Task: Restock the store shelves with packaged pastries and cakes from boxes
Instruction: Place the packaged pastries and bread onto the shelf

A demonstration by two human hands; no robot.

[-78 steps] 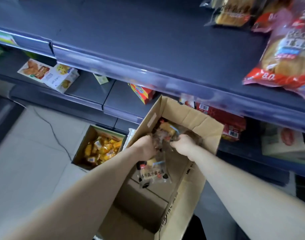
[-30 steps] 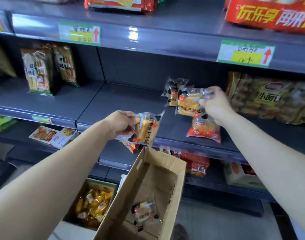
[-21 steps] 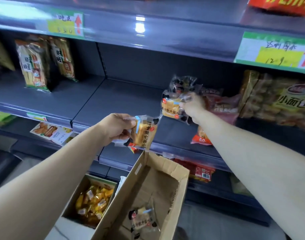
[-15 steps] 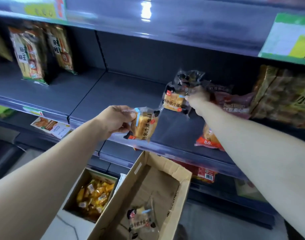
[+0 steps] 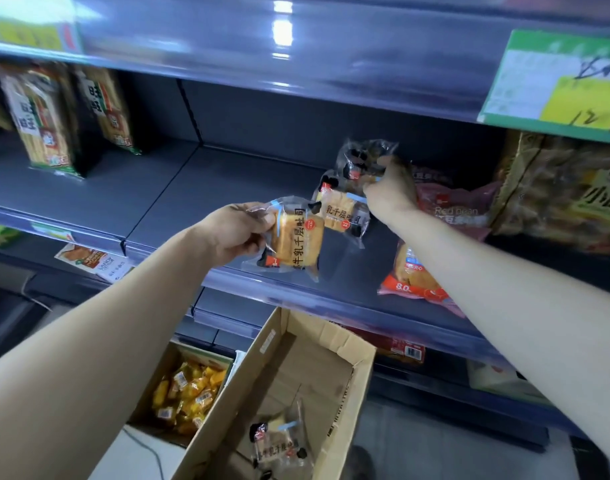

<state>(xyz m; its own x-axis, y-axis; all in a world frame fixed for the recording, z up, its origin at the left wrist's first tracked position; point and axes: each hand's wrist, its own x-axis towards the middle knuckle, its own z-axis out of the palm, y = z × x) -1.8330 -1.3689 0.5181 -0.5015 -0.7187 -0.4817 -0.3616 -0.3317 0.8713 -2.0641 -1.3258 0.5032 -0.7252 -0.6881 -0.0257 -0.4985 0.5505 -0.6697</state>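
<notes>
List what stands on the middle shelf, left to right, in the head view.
Striped snack bags → clear toast packs at the right hand → red bean bread bag → golden bread bag.

Pastry pkts (image 5: 298,237) in hands (image 5: 234,230) (by shelf (image 5: 227,174))

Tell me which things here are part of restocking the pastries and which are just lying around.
Job: left hand, held toast packet, right hand, shelf toast packet, cardboard box, boxed toast packet, middle shelf.
Lying about: rice cracker bags, red bean bread bag, yellow sweets box, price tag.
</notes>
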